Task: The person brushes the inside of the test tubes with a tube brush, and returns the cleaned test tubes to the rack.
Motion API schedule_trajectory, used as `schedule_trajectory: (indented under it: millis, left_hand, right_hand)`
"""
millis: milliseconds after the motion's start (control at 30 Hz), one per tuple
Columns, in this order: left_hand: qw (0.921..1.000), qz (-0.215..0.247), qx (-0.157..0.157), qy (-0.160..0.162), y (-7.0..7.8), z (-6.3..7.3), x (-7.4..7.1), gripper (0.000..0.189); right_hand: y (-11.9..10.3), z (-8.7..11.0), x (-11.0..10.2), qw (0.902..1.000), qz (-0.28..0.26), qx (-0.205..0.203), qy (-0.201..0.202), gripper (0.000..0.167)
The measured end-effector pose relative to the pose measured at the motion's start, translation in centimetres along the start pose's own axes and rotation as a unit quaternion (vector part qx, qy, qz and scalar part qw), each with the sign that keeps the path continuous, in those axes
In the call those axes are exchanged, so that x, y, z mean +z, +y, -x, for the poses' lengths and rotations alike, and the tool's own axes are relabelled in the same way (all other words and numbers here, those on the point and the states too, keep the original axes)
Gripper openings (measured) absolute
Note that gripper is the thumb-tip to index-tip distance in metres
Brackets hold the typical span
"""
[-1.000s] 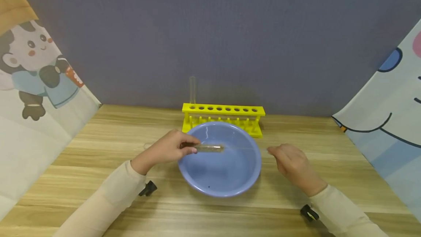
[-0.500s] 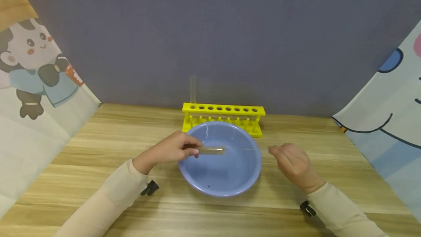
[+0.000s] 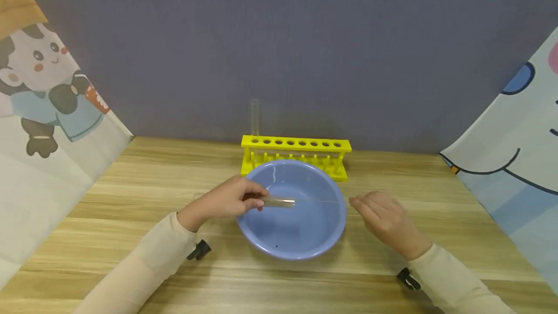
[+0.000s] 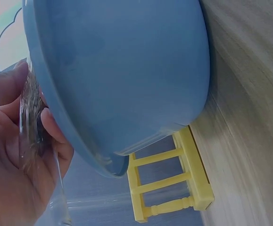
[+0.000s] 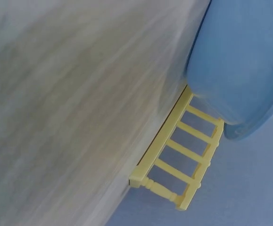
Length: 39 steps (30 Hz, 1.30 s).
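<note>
Over the blue basin [image 3: 301, 236], my left hand [image 3: 226, 198] grips a clear glass test tube [image 3: 280, 201] lying level, its mouth pointing right. Brownish bristles of a test tube brush show through the glass; in the left wrist view the tube [image 4: 30, 117] lies across the fingers beside the basin's rim. A thin brush wire [image 3: 327, 201] runs from the mouth toward my right hand [image 3: 383, 219], whose fingertips pinch its end just past the basin's right rim. The right wrist view does not include the right hand.
Behind the basin stands a yellow test tube rack [image 3: 296, 144], its base partly hidden by the basin. Another clear test tube [image 3: 255, 117] stands upright in its leftmost hole. A grey wall panel [image 3: 296, 52] rises at the back of the wooden table [image 3: 165, 168].
My right hand shifts slightly right, then back left toward the tube, taking the brush wire with it. The left hand keeps hold of the tube, nearly in place.
</note>
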<state>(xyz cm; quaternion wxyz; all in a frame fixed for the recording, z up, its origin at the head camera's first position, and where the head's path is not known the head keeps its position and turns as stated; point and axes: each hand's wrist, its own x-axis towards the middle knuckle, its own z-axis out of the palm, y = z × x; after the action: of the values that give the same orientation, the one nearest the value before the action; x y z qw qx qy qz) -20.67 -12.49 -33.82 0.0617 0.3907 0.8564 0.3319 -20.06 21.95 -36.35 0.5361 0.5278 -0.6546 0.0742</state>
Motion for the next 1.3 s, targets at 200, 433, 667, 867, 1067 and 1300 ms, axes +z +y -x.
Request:
schedule_trajectory:
  millis: [200, 433, 667, 867, 1067, 1300]
  left_hand:
    - [0.9999, -0.011, 0.0, 0.004, 0.0, 0.0, 0.0, 0.018]
    - [0.9989, -0.038, 0.002, 0.027, 0.4, -0.1, 0.0, 0.021]
    - [0.9966, -0.067, 0.001, 0.048, 0.7, 0.0, 0.4, 0.022]
    - [0.9945, -0.086, 0.006, 0.06, 1.0, 0.1, 0.5, 0.024]
    - [0.9915, -0.101, 0.023, 0.078, 1.1, 0.0, 0.6, 0.025]
    - [0.99, -0.101, 0.035, 0.091, 1.0, 0.0, 0.9, 0.027]
  right_hand:
    - [-0.3, 0.2, -0.3, 0.9969, -0.026, 0.031, -0.068, 0.03]
    - [-0.7, -0.6, -0.6, 0.9786, -0.115, 0.116, -0.126, 0.031]
    - [-1.0, -1.0, -0.7, 0.9323, -0.232, 0.217, -0.172, 0.016]
    - [-1.2, -1.9, -0.9, 0.881, -0.31, 0.298, -0.198, 0.024]
    - [-1.2, -2.3, -1.2, 0.7955, -0.39, 0.392, -0.249, 0.016]
    - [-1.0, -2.6, -1.0, 0.6855, -0.505, 0.451, -0.268, 0.013]
